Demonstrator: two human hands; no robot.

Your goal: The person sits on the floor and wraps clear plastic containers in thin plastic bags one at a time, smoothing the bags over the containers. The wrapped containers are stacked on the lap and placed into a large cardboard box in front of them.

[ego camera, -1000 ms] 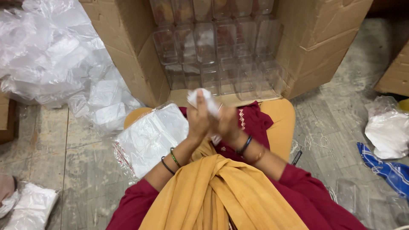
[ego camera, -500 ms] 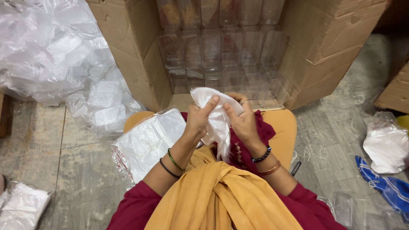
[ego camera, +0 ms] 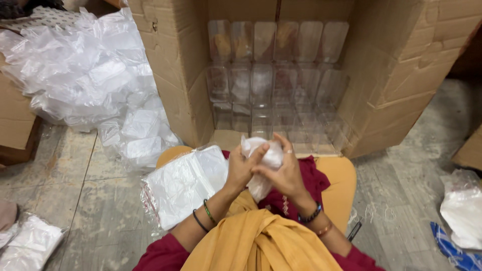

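Note:
Both of my hands hold a crumpled clear plastic bag [ego camera: 265, 159] in front of my lap. My left hand [ego camera: 242, 168] grips its left side, and my right hand [ego camera: 283, 173] wraps its right side with the fingers curled over the top. A flat stack of white plastic bags [ego camera: 183, 185] rests on my left knee, just left of my left hand. Straight ahead stands a large open cardboard box [ego camera: 170, 70] with rows of clear plastic containers [ego camera: 273, 80] stacked inside.
A big heap of loose clear bags [ego camera: 85, 85] lies at the left by another cardboard box [ego camera: 15, 125]. More bagged white items [ego camera: 27, 243] sit at the lower left, and a white bag [ego camera: 464, 211] with blue plastic [ego camera: 454, 251] at the right. The floor is grey wood-look.
My hands have lowered slightly and closed in on the plastic bag, bunching it smaller. The view has tilted up a little toward the box.

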